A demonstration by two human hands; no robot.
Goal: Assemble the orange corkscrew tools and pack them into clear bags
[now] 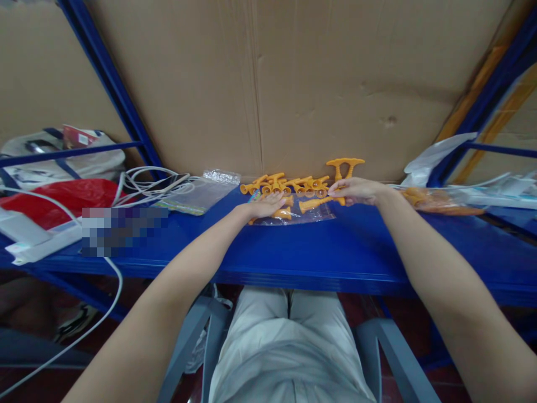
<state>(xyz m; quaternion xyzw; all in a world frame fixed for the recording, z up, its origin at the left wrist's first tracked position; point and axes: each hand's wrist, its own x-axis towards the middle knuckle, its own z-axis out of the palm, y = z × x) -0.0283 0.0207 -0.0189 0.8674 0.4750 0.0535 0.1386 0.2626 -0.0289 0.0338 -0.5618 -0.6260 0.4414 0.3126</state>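
Observation:
My left hand [268, 205] lies flat with its fingers stretched out, on a clear plastic bag [268, 222] with orange pieces in or under it. Closed round an orange plastic piece with a flared cup end [309, 205] is my right hand [356, 191]. Just above that hand rises an orange T-shaped handle [345, 162]; whether it belongs to the same piece is hidden by the fingers. Several more orange plastic pieces [274, 182] with round cup ends lie in a row behind both hands.
On the blue shelf [302, 257], a flat clear bag [197, 193], white cables [146, 179] and a red bag [62, 198] lie to the left. To the right is a bag of orange pieces [440, 201]. Cardboard [314, 84] stands behind, between blue posts [113, 84].

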